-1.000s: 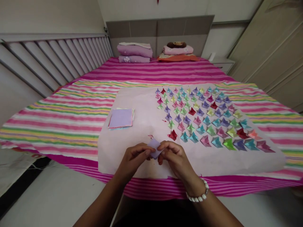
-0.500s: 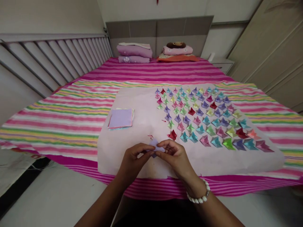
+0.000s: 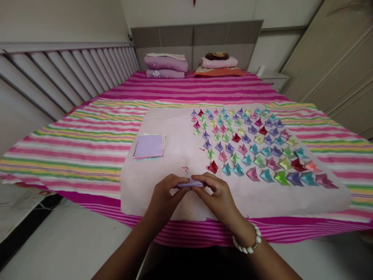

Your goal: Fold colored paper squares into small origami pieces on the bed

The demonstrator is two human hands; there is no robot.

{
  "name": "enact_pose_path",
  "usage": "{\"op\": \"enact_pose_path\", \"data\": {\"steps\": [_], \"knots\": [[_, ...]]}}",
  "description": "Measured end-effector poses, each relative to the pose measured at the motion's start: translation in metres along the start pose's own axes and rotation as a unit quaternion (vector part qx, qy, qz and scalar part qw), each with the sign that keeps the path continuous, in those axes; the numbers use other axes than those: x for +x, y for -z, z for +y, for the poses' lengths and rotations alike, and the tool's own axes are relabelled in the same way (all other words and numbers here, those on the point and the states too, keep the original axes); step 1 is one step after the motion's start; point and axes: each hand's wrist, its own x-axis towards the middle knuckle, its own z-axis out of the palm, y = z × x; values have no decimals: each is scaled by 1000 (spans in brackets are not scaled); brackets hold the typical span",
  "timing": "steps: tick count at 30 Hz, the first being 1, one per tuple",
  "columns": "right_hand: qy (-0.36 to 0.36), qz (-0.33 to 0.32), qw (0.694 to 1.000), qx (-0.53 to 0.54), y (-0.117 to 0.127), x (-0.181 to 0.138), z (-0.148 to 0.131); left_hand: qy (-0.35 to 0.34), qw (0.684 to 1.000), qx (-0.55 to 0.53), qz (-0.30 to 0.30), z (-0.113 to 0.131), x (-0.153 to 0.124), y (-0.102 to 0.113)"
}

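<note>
A folded piece of lilac origami paper [image 3: 190, 183] is pinched between both hands, above the front part of a pale sheet. My left hand [image 3: 166, 194] grips its left end between thumb and fingers. At the right end, my right hand [image 3: 217, 192] pinches it the same way, a white beaded bracelet on that wrist. The paper looks flat and narrow from here; its folds are partly covered by the fingertips. Just beyond the hands lies a small pink-red scrap [image 3: 185, 169]. A red folded paper piece [image 3: 213, 167] sits close to my right hand.
Rows of colourful folded paper pieces [image 3: 246, 138] cover the right side of the pale sheet [image 3: 175, 120]. A stack of square paper [image 3: 149, 146], lilac on top, lies at left. The striped bed [image 3: 87, 136] carries folded bedding [image 3: 166, 62] by the headboard.
The lilac paper went from a wider, pointed shape to a narrow strip-like one as seen from here. My hands stayed nearly in place, both still holding it.
</note>
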Motion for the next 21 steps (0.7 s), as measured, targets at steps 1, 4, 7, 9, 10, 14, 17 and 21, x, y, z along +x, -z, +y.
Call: {"op": "enact_pose_path", "data": {"steps": [1, 4, 7, 9, 10, 14, 17, 21], "knots": [[14, -3, 1000, -10, 0, 0, 0, -4, 1000, 2, 4, -1, 0, 0], [37, -21, 999, -28, 1, 0, -1, -12, 1000, 1, 18, -2, 2, 2], [29, -29, 999, -13, 2, 0, -4, 1, 999, -48, -10, -3, 3, 4], [15, -29, 999, 13, 2, 2, -7, 36, 994, -96, -48, -4, 4, 5], [7, -29, 999, 26, 2, 2, -9, 56, 990, -115, -60, -4, 4, 5], [-25, -33, 997, 58, 2, 4, -11, 90, 983, -154, -45, -2, 4, 3], [-49, -36, 995, 80, 3, 4, -8, 107, 978, -174, -44, -1, 4, 4], [-84, -10, 990, 112, 3, 3, -1, 157, 966, -205, -32, -5, 4, 2]]}}
